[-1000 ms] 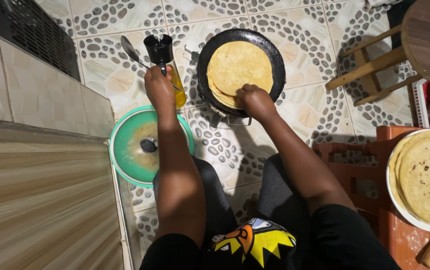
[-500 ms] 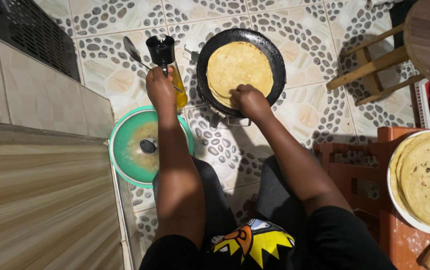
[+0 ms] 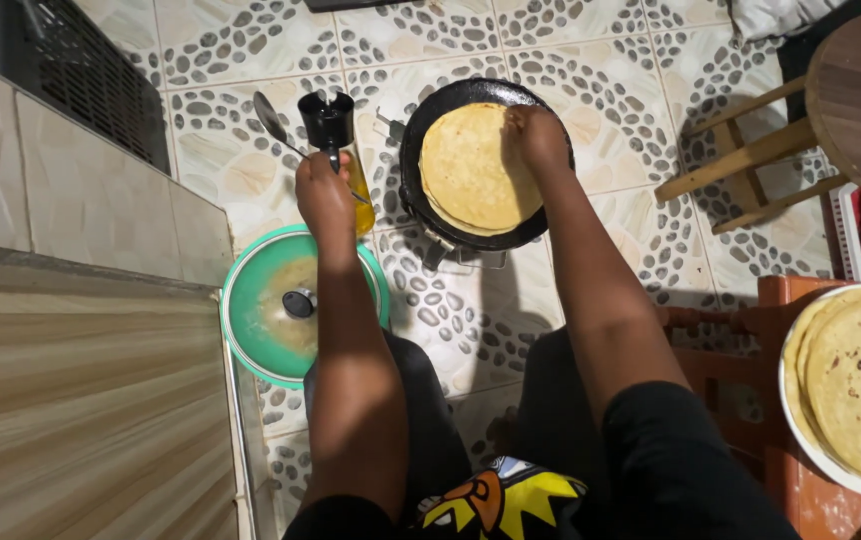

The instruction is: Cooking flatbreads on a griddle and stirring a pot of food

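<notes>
A black round pan [image 3: 429, 128] sits on the patterned floor tiles with a pale yellow flatbread [image 3: 471, 170] lying in it. My right hand [image 3: 539, 135] rests on the flatbread's right edge, fingers pressing it. My left hand [image 3: 323, 192] holds a metal spoon [image 3: 273, 117] whose bowl points up and left, right beside an oil bottle [image 3: 337, 140] with a black top and yellow oil. Just below my left wrist stands a green bowl under a glass lid [image 3: 296, 305] with a dark knob.
A white plate [image 3: 799, 415] stacked with browned flatbreads sits on an orange-red stand at the right. A wooden stool [image 3: 831, 110] stands at the top right. A tiled ledge and wood-look surface [image 3: 81, 390] fill the left side. A dark crate [image 3: 71, 60] is at the top left.
My right hand has slid from the near edge of the flatbread around to its far right edge, turning it in the pan. My left hand stays by the bottle with the spoon.
</notes>
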